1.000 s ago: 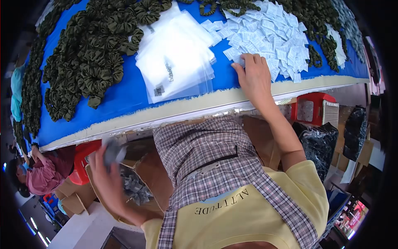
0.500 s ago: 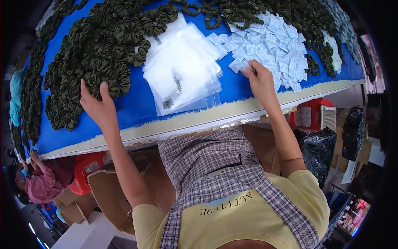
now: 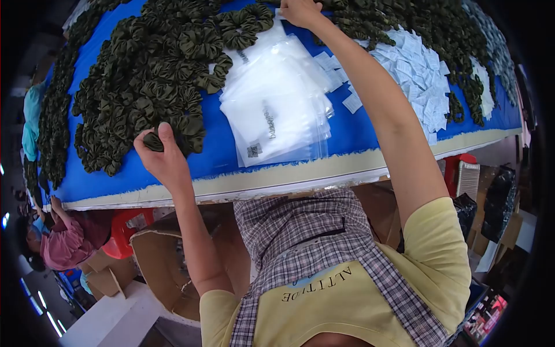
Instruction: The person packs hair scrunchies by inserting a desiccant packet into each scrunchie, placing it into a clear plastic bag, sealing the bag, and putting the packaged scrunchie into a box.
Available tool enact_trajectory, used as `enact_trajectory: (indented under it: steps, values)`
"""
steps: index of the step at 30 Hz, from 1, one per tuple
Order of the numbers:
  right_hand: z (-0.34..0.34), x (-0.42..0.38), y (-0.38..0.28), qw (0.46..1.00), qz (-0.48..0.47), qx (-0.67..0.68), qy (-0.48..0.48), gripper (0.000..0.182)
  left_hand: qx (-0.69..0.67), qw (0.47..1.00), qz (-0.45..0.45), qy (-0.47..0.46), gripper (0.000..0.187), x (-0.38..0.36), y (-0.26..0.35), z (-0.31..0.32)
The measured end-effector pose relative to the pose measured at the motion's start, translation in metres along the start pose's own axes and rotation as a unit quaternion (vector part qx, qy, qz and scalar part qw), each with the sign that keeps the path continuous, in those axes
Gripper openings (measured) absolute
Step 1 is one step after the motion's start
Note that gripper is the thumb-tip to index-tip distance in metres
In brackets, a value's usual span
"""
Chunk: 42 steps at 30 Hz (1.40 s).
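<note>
My left hand (image 3: 165, 157) is at the near edge of a heap of dark green scrunchies (image 3: 144, 75). Its thumb and fingers are closed on one scrunchie (image 3: 152, 141). My right hand (image 3: 300, 13) reaches to the far side, at the top edge of the view, with fingers curled together; what they hold, if anything, is hidden. Just below it lies a fanned stack of clear, printed plastic bags (image 3: 277, 107). Small printed white paper labels (image 3: 413, 75) form a pile right of my right forearm, and a few stray ones lie left of it.
A blue cloth (image 3: 214, 130) covers the table, with a pale strip along its front edge. More scrunchies (image 3: 439, 34) lie at the far right. Under the table stand an open cardboard box (image 3: 153, 272) and a red stool (image 3: 122, 234). A person in a pink top (image 3: 69, 240) is at the left.
My right hand has moved from the labels up and left to the far edge of the bags. My left hand has closed on a scrunchie. The view has shifted slightly.
</note>
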State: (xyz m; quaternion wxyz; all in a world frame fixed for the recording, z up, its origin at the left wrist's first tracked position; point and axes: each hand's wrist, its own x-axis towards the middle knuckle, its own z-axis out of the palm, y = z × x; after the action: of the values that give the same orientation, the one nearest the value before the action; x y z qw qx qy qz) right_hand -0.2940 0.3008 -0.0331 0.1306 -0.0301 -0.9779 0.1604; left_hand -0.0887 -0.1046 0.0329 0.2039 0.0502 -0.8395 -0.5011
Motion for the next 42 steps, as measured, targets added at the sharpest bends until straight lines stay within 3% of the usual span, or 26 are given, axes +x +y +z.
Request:
enact_trajectory:
  steps: [2,4,6,7,9,11,12,14,15,19,20,22,24,26,31,32,34,42]
  values:
    - [-0.014,-0.015,-0.018,1.0,0.01,0.004,0.006,0.021,-0.033,0.999,-0.03,-0.011,0.032,-0.013,0.012,-0.001]
    - [-0.042,-0.042,-0.022,0.991,-0.079,0.053,0.092,0.023,-0.153,0.984,-0.081,-0.035,0.033,-0.025,0.019,0.003]
    - [-0.086,-0.086,-0.053,0.962,-0.037,0.252,0.101,0.021,-0.203,0.969,-0.11,-0.089,0.032,-0.036,0.024,0.01]
    - [-0.1,-0.115,-0.069,0.962,-0.039,0.253,0.098,0.021,-0.201,0.969,-0.112,-0.086,0.032,-0.044,0.029,0.016]
    - [-0.125,-0.176,-0.098,0.914,-0.103,0.384,0.076,0.025,-0.287,0.941,-0.115,-0.137,0.029,-0.059,0.039,0.031]
    - [-0.143,-0.234,-0.129,0.887,-0.061,0.457,-0.01,0.04,-0.364,0.898,-0.155,-0.191,0.029,-0.077,0.045,0.042]
    - [-0.144,-0.258,-0.14,0.887,-0.059,0.456,-0.039,0.041,-0.365,0.897,-0.157,-0.192,0.029,-0.088,0.053,0.046]
    - [-0.142,-0.295,-0.145,0.902,-0.047,0.411,-0.121,0.036,-0.447,0.83,-0.237,-0.234,0.029,-0.111,0.069,0.048]
    - [-0.136,-0.307,-0.144,0.902,-0.045,0.412,-0.12,0.036,-0.446,0.83,-0.239,-0.236,0.029,-0.123,0.068,0.048]
    - [-0.108,-0.343,-0.136,0.956,-0.121,0.262,0.058,0.027,-0.366,0.871,-0.194,-0.262,0.027,-0.172,0.045,0.053]
    - [-0.11,-0.349,-0.136,0.956,-0.118,0.262,0.058,0.027,-0.365,0.871,-0.195,-0.265,0.027,-0.178,0.046,0.055]
    - [-0.116,-0.363,-0.13,0.915,-0.004,0.401,-0.046,0.023,-0.337,0.89,-0.13,-0.28,0.027,-0.189,0.049,0.058]
    - [-0.121,-0.372,-0.121,0.832,0.107,0.525,-0.144,0.019,-0.307,0.904,-0.061,-0.293,0.027,-0.194,0.051,0.061]
    - [-0.121,-0.371,-0.104,0.827,0.151,0.523,-0.14,0.015,-0.193,0.928,0.028,-0.317,0.021,-0.177,0.046,0.064]
    - [-0.117,-0.316,-0.078,0.846,0.181,0.502,0.023,0.013,-0.085,0.959,0.062,-0.263,0.014,-0.137,0.058,0.101]
    - [-0.112,-0.309,-0.076,0.845,0.182,0.502,0.024,0.013,-0.046,0.963,0.083,-0.254,0.013,-0.137,0.053,0.109]
    - [-0.102,-0.301,-0.073,0.923,0.152,0.352,0.022,0.012,0.032,0.964,0.124,-0.234,0.013,-0.137,0.046,0.12]
    - [-0.1,-0.304,-0.072,0.941,0.126,0.315,-0.003,0.01,0.097,0.95,0.1,-0.279,0.011,-0.128,0.047,0.117]
